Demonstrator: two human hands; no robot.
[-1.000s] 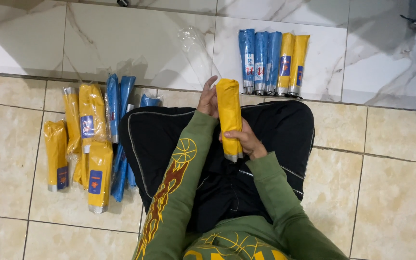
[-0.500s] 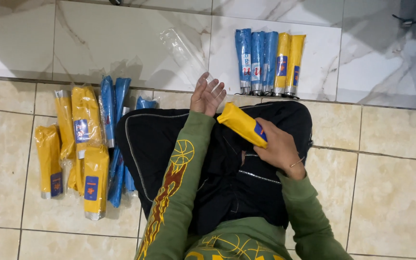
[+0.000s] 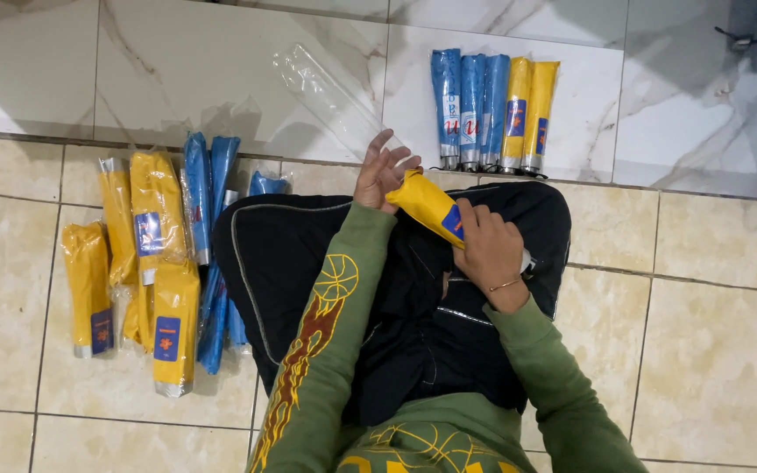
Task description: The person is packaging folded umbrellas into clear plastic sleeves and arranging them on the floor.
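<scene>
Yellow folded umbrella (image 3: 431, 208) lay clamped in my right hand (image 3: 490, 250), tilted over the black bag (image 3: 308, 263). My left hand (image 3: 382, 173) touched its tip, fingers spread, beside a clear plastic sleeve (image 3: 330, 96) (hard to see). Left of my hands sat wrapped umbrellas (image 3: 155, 254); beyond them, a row of five (image 3: 492, 109).

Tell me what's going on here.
A person in a green sweatshirt sits over a black bag on a tiled floor. Their right hand grips a yellow folded umbrella, while the left hand is at its tip with fingers spread, by a clear plastic sleeve. To the left lies a pile of wrapped yellow and blue umbrellas. Ahead, a neat row of three blue and two yellow umbrellas lies on the marble step.
</scene>
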